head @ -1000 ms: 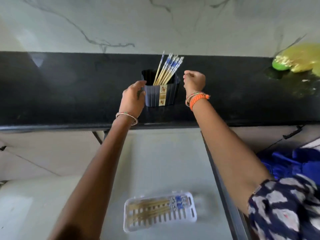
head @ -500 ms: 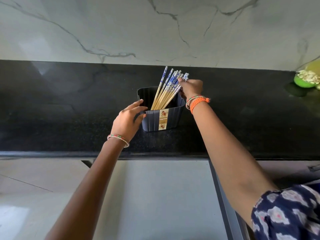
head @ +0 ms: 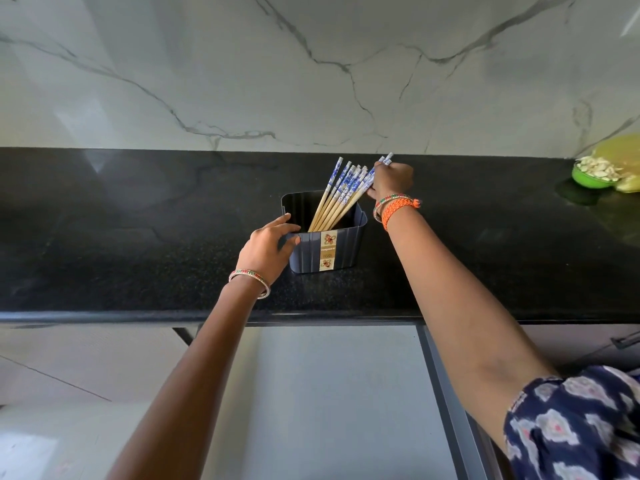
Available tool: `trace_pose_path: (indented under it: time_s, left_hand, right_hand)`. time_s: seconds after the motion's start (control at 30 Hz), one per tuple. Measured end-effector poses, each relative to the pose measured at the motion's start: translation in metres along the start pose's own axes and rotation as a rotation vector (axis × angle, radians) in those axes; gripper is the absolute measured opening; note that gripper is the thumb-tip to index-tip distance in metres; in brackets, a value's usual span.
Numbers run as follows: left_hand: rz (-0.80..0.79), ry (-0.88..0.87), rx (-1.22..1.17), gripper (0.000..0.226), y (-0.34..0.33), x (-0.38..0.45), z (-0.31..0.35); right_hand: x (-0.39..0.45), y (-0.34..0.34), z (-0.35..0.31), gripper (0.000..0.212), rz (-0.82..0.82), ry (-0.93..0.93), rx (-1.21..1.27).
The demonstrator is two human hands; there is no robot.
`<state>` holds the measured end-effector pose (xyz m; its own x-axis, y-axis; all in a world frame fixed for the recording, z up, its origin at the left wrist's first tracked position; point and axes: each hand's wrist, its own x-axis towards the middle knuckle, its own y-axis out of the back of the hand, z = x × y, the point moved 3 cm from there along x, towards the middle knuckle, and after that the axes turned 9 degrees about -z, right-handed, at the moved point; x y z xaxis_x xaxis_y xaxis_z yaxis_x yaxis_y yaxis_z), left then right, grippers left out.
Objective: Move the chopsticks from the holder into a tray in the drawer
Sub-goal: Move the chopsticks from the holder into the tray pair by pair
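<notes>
**Chopsticks gripped at the holder**

On the black counter (head: 138,237), the dark holder (head: 332,251) stands upright, nearer the front edge than the marble wall (head: 311,64) behind. Bare counter spreads wide to its left and right, and the space above the holder is open. Below the counter edge, the pale drawer (head: 329,393) floor lies open, with its grey side rail (head: 446,393) running down the right.

Far right on the counter sit a green bowl (head: 588,176) and a yellow bag (head: 620,157), well apart from the holder. Only the two arms cross the space between holder and drawer.

Chopsticks (head: 341,195) stand in the holder as a fanned bundle, plain wooden ends down inside, blue-patterned ends up. Their long axis leans up and to the right, toward the wall.

Left hand (head: 266,249) holds the holder's near left corner, fingers curled over the rim. Right hand (head: 391,180) grasps the patterned tops of the rightmost chopsticks, fingers closed round them, a couple of tips poking out above the knuckles.
</notes>
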<state>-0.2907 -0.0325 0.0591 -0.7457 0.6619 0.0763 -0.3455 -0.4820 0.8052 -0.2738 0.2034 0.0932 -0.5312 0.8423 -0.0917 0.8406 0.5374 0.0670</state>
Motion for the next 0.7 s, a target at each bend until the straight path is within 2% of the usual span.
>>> trace_pose_path:
  time_s: [0.2,0.3,0.5,0.7]
  left_hand:
    - [0.038,0.0,-0.036,0.035,0.012,-0.012,0.008]
    - [0.057,0.0,-0.05,0.035,0.015,-0.019,0.012]
    - [0.046,-0.021,-0.101,0.033,0.018,-0.031,0.018]
    - [0.065,-0.039,-0.193,0.031,0.024,-0.061,0.022]
  right_hand:
    - [-0.012,0.013,-0.02,0.025,0.116,0.129,-0.104]
    - [-0.019,0.022,-0.028,0.024,0.169,0.195,-0.079]
    - [-0.04,0.043,-0.045,0.022,0.177,0.223,0.213]
    - [-0.099,0.083,-0.059,0.015,0.215,0.275,0.52]
